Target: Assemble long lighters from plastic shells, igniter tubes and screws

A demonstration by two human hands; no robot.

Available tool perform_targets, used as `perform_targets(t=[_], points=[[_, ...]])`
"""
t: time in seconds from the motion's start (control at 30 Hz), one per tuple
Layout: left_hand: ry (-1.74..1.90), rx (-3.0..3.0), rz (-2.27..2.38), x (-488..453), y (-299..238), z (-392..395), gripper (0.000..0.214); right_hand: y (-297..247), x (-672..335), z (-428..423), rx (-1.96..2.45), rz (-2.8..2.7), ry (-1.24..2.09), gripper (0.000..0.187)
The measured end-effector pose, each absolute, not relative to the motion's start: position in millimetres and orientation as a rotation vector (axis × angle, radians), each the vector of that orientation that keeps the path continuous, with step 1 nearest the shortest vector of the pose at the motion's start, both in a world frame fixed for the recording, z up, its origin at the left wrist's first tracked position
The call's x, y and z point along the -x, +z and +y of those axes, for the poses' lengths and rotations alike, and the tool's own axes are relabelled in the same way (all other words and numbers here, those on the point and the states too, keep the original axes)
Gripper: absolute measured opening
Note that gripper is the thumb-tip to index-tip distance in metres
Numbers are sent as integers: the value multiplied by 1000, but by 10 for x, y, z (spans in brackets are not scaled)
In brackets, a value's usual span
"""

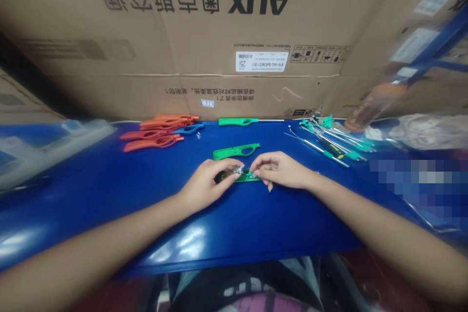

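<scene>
Both my hands meet at the middle of the blue table [109,190] over a green plastic shell [245,178] lying flat. My left hand [208,183] is closed in a pinch on a small shiny metal part [236,171] at the shell's left end. My right hand [280,169] pinches the shell's right portion with its fingertips. Just behind them lies a second green shell half [236,151], untouched.
Several orange shells [157,134] and a blue one [190,129] lie at the back left. A green lighter body with a metal rod [241,121] lies by the cardboard box [219,34]. Metal rods with green tips [332,141] are piled at the back right.
</scene>
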State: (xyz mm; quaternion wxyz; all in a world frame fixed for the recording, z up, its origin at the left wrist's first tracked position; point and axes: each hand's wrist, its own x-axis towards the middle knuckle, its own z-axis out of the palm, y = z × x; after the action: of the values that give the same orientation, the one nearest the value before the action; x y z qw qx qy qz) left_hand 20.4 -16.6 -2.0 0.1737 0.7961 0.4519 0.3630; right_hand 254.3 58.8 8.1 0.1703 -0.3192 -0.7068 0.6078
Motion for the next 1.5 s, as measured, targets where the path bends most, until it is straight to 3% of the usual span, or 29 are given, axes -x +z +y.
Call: perform_targets(t=[0.2, 0.37, 0.8, 1.5], points=[[1033, -2295, 1291, -197, -39, -158, 24, 93, -2528, 586, 909, -1990, 1754, 38], [1049, -2305, 1287, -189, -62, -155, 14, 151, -2510, 549, 942, -2034, 1702, 45], [1075, -2311, 1295, -201, -70, -141, 15, 86, -2492, 568, 898, -2119, 1561, 31], [1027, -2349, 1313, -180, -73, -140, 16, 61, -2480, 580, 889, -2128, 1566, 30]])
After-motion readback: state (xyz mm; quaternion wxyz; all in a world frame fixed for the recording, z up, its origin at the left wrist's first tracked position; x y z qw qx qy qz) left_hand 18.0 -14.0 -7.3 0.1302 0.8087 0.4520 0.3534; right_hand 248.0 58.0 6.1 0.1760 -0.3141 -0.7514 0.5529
